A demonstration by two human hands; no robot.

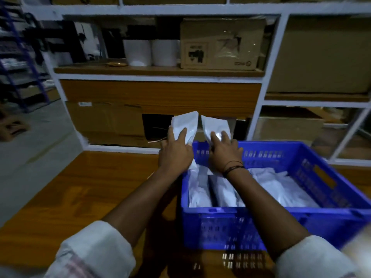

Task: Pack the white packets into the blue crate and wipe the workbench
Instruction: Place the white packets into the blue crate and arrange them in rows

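A white packet (184, 125) is gripped upright in the left hand (176, 151) and another (210, 127) in the right hand (224, 152) above the blue crate (230, 223), whose far-left rim could be caught, spilling either onto the tabletop (80, 187).

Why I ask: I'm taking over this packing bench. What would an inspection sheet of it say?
Surface: wooden workbench, no wiping cloth seen.
Job's things: blue crate on the bench, white packets lying inside.
Clutter: nothing seen.
Grippers: left hand holds left packet, right hand holds right packet, both upright at the crate's far left corner.
Cables: thin strand beside the left hand, unclear.
Surroundings: shelves behind with a cardboard box and two white rolls.
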